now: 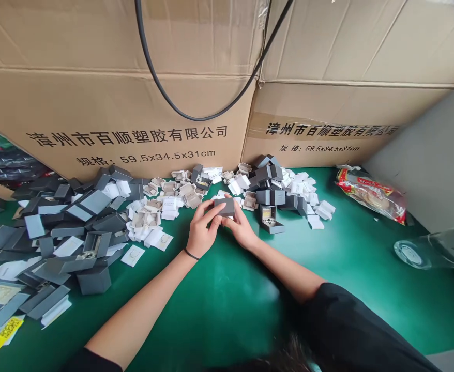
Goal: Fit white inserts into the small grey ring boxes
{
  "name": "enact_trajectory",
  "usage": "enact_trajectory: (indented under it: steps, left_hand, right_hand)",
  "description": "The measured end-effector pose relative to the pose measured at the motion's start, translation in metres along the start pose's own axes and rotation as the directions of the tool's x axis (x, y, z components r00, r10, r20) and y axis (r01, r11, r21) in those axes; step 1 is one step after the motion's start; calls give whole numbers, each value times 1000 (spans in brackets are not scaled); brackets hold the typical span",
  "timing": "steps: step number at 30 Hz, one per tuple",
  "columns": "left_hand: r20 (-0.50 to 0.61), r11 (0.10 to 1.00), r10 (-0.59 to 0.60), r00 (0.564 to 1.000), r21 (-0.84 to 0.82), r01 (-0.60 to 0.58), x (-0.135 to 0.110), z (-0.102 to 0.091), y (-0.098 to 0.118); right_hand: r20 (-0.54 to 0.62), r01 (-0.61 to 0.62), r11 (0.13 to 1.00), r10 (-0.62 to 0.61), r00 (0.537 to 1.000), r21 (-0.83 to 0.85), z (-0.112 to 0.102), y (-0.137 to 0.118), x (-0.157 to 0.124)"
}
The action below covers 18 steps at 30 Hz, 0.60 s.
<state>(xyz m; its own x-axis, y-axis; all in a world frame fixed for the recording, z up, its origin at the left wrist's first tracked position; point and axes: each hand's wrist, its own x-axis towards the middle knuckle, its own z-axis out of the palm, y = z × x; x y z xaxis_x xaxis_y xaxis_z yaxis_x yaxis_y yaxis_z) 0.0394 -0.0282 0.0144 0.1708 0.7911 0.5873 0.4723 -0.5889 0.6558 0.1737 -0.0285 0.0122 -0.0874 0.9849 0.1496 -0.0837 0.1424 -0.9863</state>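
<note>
Between my two hands is a small dark grey box (224, 207), its lid facing up. My left hand (203, 227) grips its left side with fingers and thumb. On its right side, my right hand (243, 226) is closed round it. An opened grey box (270, 221) with a light insert stands just right of my right hand. Beyond the hands lie beige box inserts (191, 196) and folded white papers (169, 205). To the left spreads a big heap of grey boxes (91, 201), some of them open.
Large cardboard cartons (141, 103) wall off the back, and a black cable (188, 114) hangs in front of them. More grey boxes (266, 175) are piled behind the hands. A red snack packet (372, 195) and a clear glass container (432, 250) lie on the right of the green tabletop (351, 289).
</note>
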Motion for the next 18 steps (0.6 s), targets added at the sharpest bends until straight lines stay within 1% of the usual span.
enact_trajectory:
  steps: [2, 4, 6, 8, 9, 10, 11, 12, 13, 14, 15, 16, 17, 18]
  left_hand:
    - [-42, 994, -84, 996, -77, 81, 18, 6, 8]
    - [-57, 980, -110, 992, -171, 99, 43, 19, 22]
    - [-54, 967, -55, 997, -250, 39, 71, 42, 41]
    - [-63, 948, 52, 997, -311, -69, 98, 72, 62]
    - [-58, 937, 110, 992, -326, -123, 109, 89, 72]
    - [-56, 932, 149, 987, -326, -159, 119, 106, 82]
    - [-56, 932, 171, 984, -315, -180, 128, 122, 91]
    - [-47, 934, 186, 981, -301, -192, 136, 137, 98]
    - [-29, 940, 207, 978, -272, -207, 143, 151, 104]
    - [13, 952, 230, 973, -212, -222, 148, 162, 107]
    - [84, 966, 243, 967, -115, -232, 152, 171, 108]
    - [184, 968, 246, 952, -8, -249, 155, 179, 108]
    - [287, 959, 237, 928, 84, -271, 158, 184, 106]
    - [376, 946, 220, 900, 144, -291, 159, 187, 103]
  right_hand:
    - [-7, 49, 999, -49, 999, 14, -8, -10, 10]
    - [-65, 131, 991, -132, 989, -29, -28, -26, 21]
    - [-118, 192, 972, -208, 971, -132, -58, -45, 31]
    - [-164, 218, 926, -277, 947, -308, -94, -63, 38]
    - [-222, 202, 885, -316, 923, -420, -113, -69, 40]
    - [-294, 170, 826, -372, 881, -537, -132, -74, 41]
    - [-365, 129, 749, -456, 812, -649, -151, -76, 42]
    - [-382, 78, 658, -524, 761, -749, -169, -75, 43]
    - [-387, 8, 567, -573, 722, -824, -185, -73, 43]
    - [-399, -75, 493, -596, 697, -867, -200, -68, 43]
    - [-408, -158, 425, -599, 689, -891, -212, -61, 43]
    - [-399, -226, 353, -566, 721, -908, -223, -54, 43]
    - [-379, -265, 285, -507, 774, -921, -231, -45, 43]
    - [-348, -254, 253, -461, 816, -933, -237, -37, 42]
